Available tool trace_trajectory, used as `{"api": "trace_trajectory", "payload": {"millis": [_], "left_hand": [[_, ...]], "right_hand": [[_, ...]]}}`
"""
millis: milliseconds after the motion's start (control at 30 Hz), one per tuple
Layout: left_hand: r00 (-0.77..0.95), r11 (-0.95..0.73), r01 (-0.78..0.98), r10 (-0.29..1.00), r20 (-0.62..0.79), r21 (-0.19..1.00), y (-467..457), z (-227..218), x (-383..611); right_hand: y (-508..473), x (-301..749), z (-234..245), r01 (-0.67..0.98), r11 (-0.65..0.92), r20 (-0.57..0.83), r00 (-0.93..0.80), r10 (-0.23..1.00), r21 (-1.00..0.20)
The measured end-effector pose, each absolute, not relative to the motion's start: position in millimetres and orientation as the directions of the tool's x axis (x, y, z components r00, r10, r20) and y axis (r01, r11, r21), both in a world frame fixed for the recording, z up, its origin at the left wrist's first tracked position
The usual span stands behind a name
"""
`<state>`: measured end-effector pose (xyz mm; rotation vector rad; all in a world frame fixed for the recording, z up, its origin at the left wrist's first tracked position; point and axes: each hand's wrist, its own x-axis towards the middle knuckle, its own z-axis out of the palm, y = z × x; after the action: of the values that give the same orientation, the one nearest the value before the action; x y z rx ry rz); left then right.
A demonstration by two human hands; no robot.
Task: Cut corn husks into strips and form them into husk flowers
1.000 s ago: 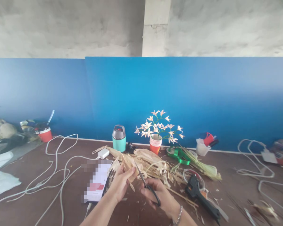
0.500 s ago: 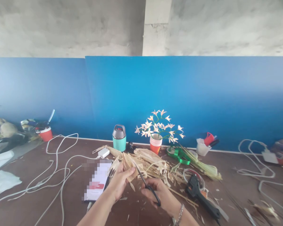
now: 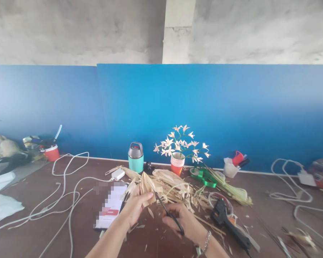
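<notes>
Husk (image 3: pixel 146 186) sits pinched in left hand (image 3: pixel 136 206), scissors (image 3: pixel 165 209) gripped in right hand (image 3: pixel 183 218) (stacked cups (image 3: pixel 177 166) hold flowers (image 3: pixel 168 143))

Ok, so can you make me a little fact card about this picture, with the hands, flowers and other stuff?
Left hand: holding a dry husk piece
Right hand: holding scissors, blades beside the husk piece
Flowers: pale, green stems, in a red-and-white cup
Left of cup: teal flask
Near left arm: phone, partly blurred out
Right of right hand: black glue gun
Behind table: blue panel
</notes>
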<state>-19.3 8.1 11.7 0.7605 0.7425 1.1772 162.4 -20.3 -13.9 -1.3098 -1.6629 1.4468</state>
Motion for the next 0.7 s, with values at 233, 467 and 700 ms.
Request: {"api": "trace_trajectory", "payload": {"millis": [233,467,700], "left_hand": [[0.242,0.183,-0.512,0.968,-0.064,0.839,7,9,-19],[0.269,0.196,-0.488,0.961,-0.067,0.851,7,8,-19],[0.271,0.193,-0.459,0.96,-0.07,0.867,10,8,-21]], "right_hand": [[-21,157,-17,0.25,-0.095,-0.177,-0.33,0.927,-0.964],[-23,156,-12,0.266,-0.096,-0.184,-0.332,0.925,-0.959],[-23,160,-6,0.309,-0.079,-0.19,-0.347,0.918,-0.948]]}}
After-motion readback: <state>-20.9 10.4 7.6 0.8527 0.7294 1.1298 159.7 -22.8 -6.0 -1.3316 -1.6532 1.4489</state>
